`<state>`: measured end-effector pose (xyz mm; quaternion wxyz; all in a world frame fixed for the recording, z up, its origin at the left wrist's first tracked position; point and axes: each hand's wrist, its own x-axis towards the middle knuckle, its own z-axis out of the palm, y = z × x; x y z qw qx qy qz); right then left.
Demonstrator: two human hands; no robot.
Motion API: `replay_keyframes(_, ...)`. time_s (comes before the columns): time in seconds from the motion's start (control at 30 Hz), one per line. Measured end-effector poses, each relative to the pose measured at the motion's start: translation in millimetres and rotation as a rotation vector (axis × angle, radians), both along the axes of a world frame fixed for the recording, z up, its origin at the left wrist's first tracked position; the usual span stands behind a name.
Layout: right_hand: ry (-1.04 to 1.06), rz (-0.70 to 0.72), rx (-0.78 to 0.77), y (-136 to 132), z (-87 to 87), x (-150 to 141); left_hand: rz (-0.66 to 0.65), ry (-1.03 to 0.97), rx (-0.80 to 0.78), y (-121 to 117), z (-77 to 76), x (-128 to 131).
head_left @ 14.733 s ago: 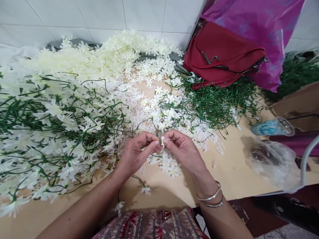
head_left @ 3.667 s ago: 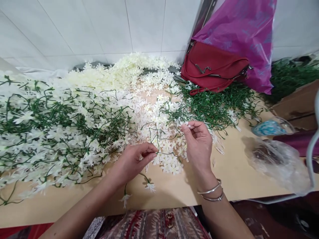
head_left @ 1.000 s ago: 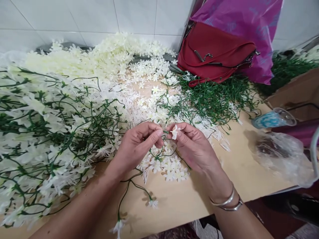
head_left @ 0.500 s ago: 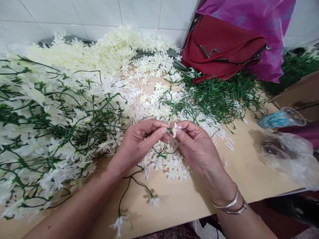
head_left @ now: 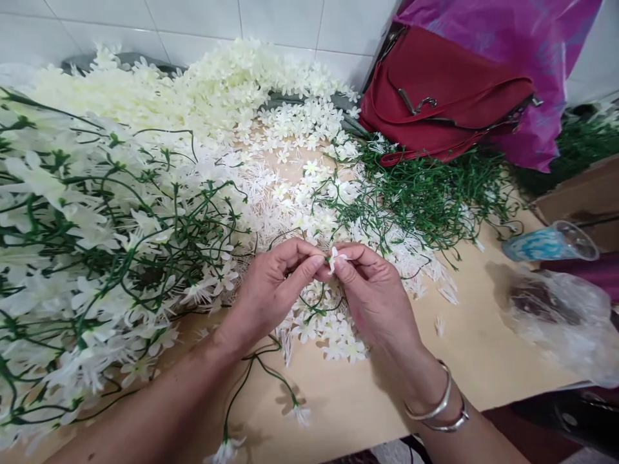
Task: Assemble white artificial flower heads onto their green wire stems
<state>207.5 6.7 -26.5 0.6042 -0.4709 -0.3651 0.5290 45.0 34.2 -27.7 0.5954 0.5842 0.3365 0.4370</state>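
Note:
My left hand (head_left: 283,280) pinches a green artificial stem tip between thumb and forefinger. Right against it, my right hand (head_left: 372,287) grips a small white artificial flower (head_left: 337,260) by its petals, so the two hands almost touch. Below my left hand hangs the rest of the branched green stem (head_left: 251,361), bearing white blossoms (head_left: 226,450) at its lower ends. Loose white flower heads (head_left: 338,338) and thin white stamens (head_left: 256,203) lie under and behind my hands. The exact joint between stem and flower is partly covered by my fingers.
Finished-looking white flower sprays (head_left: 106,258) heap up on the left, with cream petals (head_left: 217,96) behind. Bare green stems (head_left: 430,200) lie at right, below a red handbag (head_left: 445,90) and purple plastic bag (head_left: 541,77). A plastic cup (head_left: 546,242) and clear bag (head_left: 565,316) sit far right.
The view has shifted slightly. My right hand has drawn a little closer to my left, and the flower now sits nearer my left fingertips.

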Motion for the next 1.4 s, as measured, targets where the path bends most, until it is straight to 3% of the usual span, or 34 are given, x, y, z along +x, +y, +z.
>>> replay_keyframes(0.37, 0.034, 0.049, 0.000, 3.8, -1.9, -0.3, 0.009, 0.038, -0.037, 2.6, 2.7, 1.8)
replay_keyframes(0.7, 0.065, 0.138, -0.108, 1.9, 4.8, 5.3, 0.039, 0.075, -0.029, 0.4, 5.9, 1.6)
replay_keyframes(1.4, 0.018, 0.082, -0.045, 4.2, -0.4, 2.7, 0.016, 0.119, 0.071, 3.1, 3.5, -0.6)
